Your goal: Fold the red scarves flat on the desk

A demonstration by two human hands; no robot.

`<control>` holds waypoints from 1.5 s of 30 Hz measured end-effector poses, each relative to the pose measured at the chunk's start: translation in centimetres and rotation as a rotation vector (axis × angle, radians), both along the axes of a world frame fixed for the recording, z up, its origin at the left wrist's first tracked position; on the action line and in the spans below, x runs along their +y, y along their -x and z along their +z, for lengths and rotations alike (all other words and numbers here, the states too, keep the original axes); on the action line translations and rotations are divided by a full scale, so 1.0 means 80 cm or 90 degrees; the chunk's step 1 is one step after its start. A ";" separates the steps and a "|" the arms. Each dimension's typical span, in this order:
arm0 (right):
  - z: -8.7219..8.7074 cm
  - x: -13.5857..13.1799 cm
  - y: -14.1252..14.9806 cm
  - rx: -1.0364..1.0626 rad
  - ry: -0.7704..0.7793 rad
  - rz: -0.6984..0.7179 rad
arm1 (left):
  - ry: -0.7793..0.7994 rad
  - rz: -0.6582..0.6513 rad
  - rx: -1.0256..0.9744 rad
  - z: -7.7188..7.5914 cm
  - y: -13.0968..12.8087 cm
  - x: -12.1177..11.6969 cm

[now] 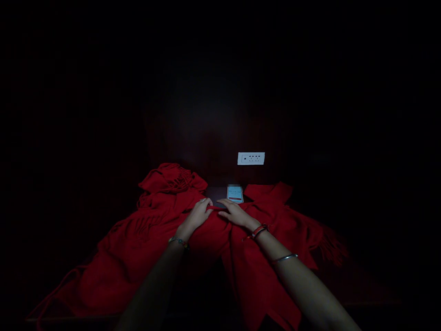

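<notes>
A red scarf (206, 236) with fringed parts lies spread in loose folds before me and hangs over the front edge. My left hand (200, 214) is closed on its raised far edge, thumb on the near side. Just to the right, my right hand (237, 213) rests at the same edge, with fingers stretched out and thumb held apart. A narrow rolled strip of the cloth runs between the two hands. Whether all the red cloth is one piece, I cannot tell.
A phone (234, 194) with a lit screen lies just beyond my right hand. Behind it, a white socket panel (251, 158) is set in the dark wall. Bunched red cloth (168, 177) sits at the back left. Darkness hides the surroundings.
</notes>
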State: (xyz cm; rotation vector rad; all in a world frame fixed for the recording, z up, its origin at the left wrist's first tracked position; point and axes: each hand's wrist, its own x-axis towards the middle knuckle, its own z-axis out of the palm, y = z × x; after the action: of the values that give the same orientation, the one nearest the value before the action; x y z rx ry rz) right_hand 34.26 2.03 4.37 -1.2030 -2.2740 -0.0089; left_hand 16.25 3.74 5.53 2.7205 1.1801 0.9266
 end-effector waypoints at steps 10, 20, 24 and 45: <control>0.025 -0.030 -0.002 0.110 -0.038 -0.040 | 0.013 -0.056 -0.100 0.025 -0.002 -0.016; 0.048 -0.035 -0.068 0.109 -0.027 -0.240 | -0.023 0.035 0.053 0.035 0.052 0.002; 0.041 -0.047 -0.020 0.045 -0.091 -0.077 | -0.055 -0.025 0.075 0.044 0.018 -0.028; 0.028 -0.046 0.002 0.113 -0.050 0.017 | -0.041 -0.044 0.060 0.046 0.025 -0.023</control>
State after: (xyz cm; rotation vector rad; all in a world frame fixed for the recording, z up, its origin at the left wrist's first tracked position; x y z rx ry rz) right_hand 34.09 -1.69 6.63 -1.0888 -2.1153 0.0173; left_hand 14.23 1.87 9.22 2.8651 1.0812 0.8511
